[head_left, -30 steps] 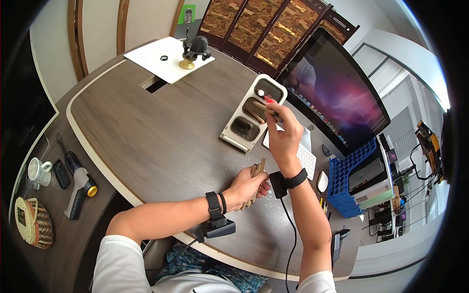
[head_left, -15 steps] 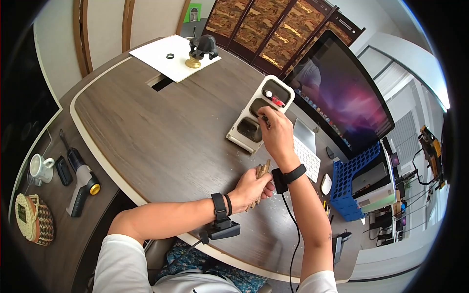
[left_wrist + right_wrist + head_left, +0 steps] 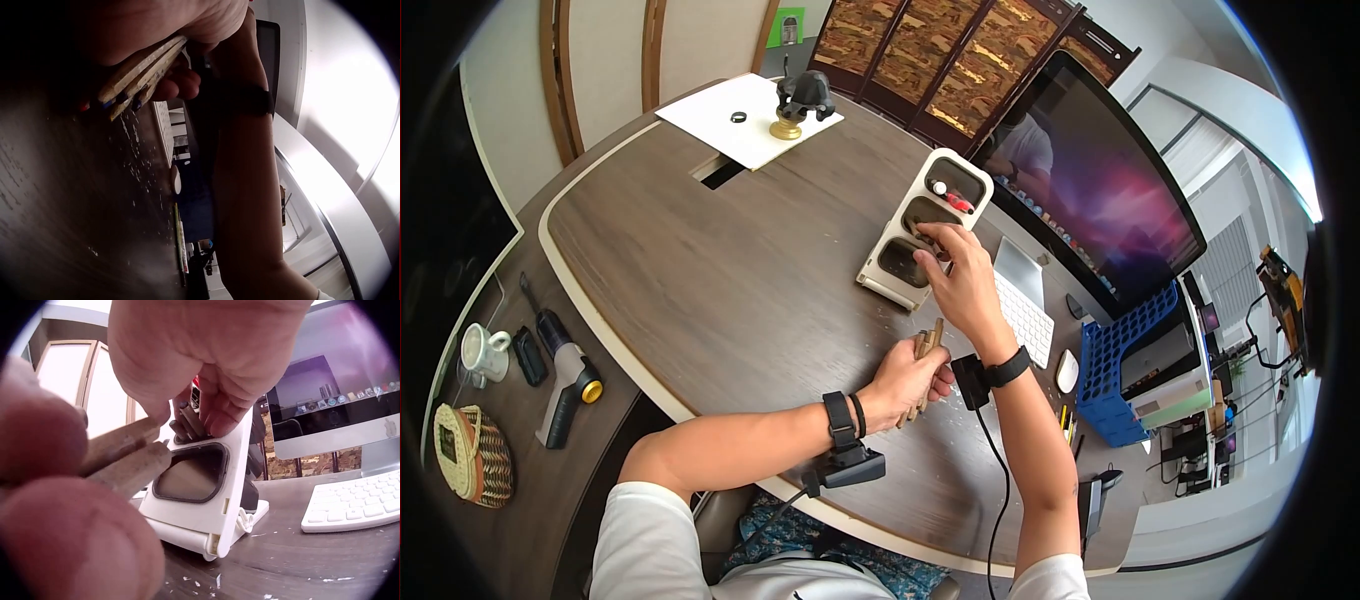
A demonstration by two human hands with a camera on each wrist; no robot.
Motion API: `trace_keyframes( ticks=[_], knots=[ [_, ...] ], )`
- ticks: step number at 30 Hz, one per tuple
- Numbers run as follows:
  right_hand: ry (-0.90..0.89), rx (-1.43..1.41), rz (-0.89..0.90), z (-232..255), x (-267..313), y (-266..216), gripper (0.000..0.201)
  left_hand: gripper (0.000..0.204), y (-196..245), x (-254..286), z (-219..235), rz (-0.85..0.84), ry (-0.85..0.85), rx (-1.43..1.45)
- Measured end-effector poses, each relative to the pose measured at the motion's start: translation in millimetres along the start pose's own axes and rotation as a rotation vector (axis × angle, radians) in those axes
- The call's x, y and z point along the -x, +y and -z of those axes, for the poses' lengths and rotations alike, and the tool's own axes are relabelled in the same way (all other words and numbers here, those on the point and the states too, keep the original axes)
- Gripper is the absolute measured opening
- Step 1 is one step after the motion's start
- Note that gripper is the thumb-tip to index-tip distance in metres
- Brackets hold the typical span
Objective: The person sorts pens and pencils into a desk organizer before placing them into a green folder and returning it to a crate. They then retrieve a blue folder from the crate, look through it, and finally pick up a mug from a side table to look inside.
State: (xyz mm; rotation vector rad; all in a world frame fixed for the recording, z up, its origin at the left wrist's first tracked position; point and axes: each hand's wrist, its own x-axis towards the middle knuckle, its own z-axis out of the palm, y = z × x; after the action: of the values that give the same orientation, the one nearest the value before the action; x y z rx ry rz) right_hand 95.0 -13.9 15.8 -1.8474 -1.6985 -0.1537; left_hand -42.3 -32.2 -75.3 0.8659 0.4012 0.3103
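Note:
My left hand (image 3: 908,378) grips a bundle of wooden pencils (image 3: 140,78), some with blue tips, low over the desk. Farther forward, my right hand (image 3: 968,285) is at the middle compartment of a white tilted organizer (image 3: 187,520) with three dark pockets. Thumb and fingers are spread on either side of pencil ends (image 3: 190,420) sticking out of that pocket. A red marker (image 3: 960,204) lies in the top pocket beside a white-ended item. In the right wrist view, the left hand's pencils loom close in front of the organizer.
A monitor (image 3: 1100,190), white keyboard (image 3: 1026,315), mouse (image 3: 1067,371) and blue perforated file box (image 3: 1106,390) line the right side. At the back, a white board (image 3: 720,110) bears a black object on a gold base. A mug (image 3: 482,352) and basket (image 3: 475,455) stand left.
My right hand has lowered pencils from above the organizer into its middle pocket, and its thumb has since spread away from the fingers. The left hand keeps its bundle in much the same place.

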Motion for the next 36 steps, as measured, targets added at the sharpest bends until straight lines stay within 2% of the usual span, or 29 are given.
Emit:
trace_keyframes(
  ticks=[3, 5, 12, 14, 15, 16, 19, 20, 22, 24, 28, 36],
  knots=[
    [0.008, -0.115, 0.004, -0.4, 3.6, 3.2, 0.031, 0.024, -0.5, -1.0, 1.4, 0.000, -0.011, -0.001],
    [0.061, -0.083, 0.115, -2.8, 5.1, 10.7, 0.031, 0.024, -1.7, -1.3, 1.0, 0.002, -0.020, -0.006],
    [0.210, -0.139, 0.086, 10.7, 33.8, -6.2, 0.027, 0.027, -1.0, -0.8, 0.8, 0.001, -0.022, 0.021],
    [0.110, -0.097, -0.053, 18.6, 51.8, -10.7, 0.023, 0.029, -0.6, 0.1, -0.8, -0.001, -0.030, 0.034],
    [0.033, -0.151, -0.198, 22.9, 58.8, -17.8, 0.020, 0.031, 1.5, 1.8, -2.3, 0.005, -0.025, 0.045],
    [0.033, -0.149, -0.202, 23.3, 66.8, -17.6, 0.020, 0.033, 2.5, 3.2, -3.6, 0.013, -0.021, 0.055],
    [-0.253, -0.271, -0.362, 28.8, 81.8, -10.2, 0.028, 0.032, -1.4, 1.9, -2.2, -0.005, -0.068, 0.007],
    [-0.248, -0.270, -0.366, 29.6, 85.1, -3.7, 0.028, 0.032, -2.4, 1.6, -2.2, -0.003, -0.072, 0.004],
    [-0.325, -0.497, -0.456, 25.5, 91.5, 12.2, 0.030, 0.031, -3.1, 0.9, -1.8, 0.010, -0.098, -0.046],
    [-0.296, -0.488, -0.423, 24.5, 95.3, 16.6, 0.031, 0.028, -4.9, -0.6, -0.6, 0.019, -0.107, -0.040],
    [-0.311, -0.541, -0.491, 25.5, 100.4, 20.2, 0.029, 0.023, -6.8, -1.6, 0.0, 0.031, -0.101, -0.030],
    [-0.321, -0.624, -0.527, 21.2, 105.1, 23.5, 0.026, 0.027, -7.8, -3.2, -0.1, 0.066, -0.094, -0.051]
  ],
)
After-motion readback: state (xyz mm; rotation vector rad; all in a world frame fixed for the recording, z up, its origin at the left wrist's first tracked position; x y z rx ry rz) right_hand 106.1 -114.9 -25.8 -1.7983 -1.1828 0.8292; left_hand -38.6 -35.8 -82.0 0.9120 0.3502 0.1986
